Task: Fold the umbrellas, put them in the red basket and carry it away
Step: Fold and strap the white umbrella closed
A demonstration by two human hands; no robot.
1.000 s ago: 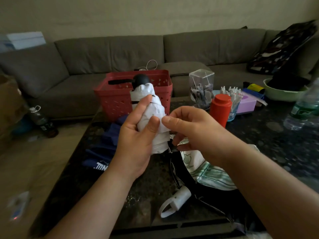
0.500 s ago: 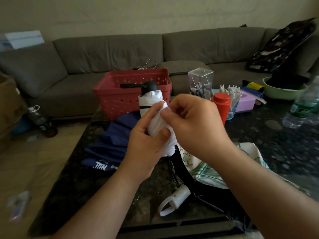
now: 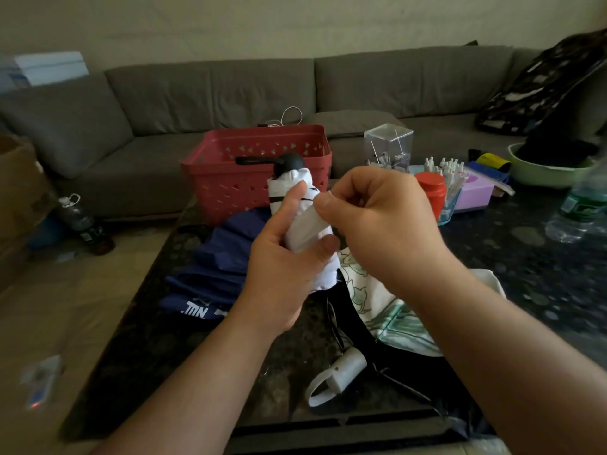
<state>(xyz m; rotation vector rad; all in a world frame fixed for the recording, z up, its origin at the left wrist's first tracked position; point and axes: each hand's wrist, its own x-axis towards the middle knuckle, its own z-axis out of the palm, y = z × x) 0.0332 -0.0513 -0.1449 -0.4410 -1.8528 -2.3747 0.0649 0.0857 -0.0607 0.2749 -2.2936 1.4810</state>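
Note:
My left hand (image 3: 282, 267) grips a folded white umbrella (image 3: 297, 192) upright above the dark table; its black handle tip points toward the red basket (image 3: 230, 152). My right hand (image 3: 384, 221) pinches the umbrella's white strap near its middle. A blue umbrella (image 3: 213, 264) lies loose on the table left of my hands. A floral white-and-green umbrella (image 3: 384, 310) with black lining and a white handle (image 3: 341, 372) lies unfolded under my right forearm. The basket stands at the table's far edge.
A red-lidded container (image 3: 430, 192), a clear box (image 3: 389, 146), a cup of small bottles (image 3: 448, 169), a purple box (image 3: 476, 192), a green bowl (image 3: 545, 174) and a water bottle (image 3: 581, 205) crowd the table's right side. A grey sofa (image 3: 213, 90) runs behind. A bottle (image 3: 82, 221) stands on the floor at left.
My right hand has closed in on the white umbrella and now draws its strap outward to the right. The left hand keeps its grip; the umbrella has tilted slightly.

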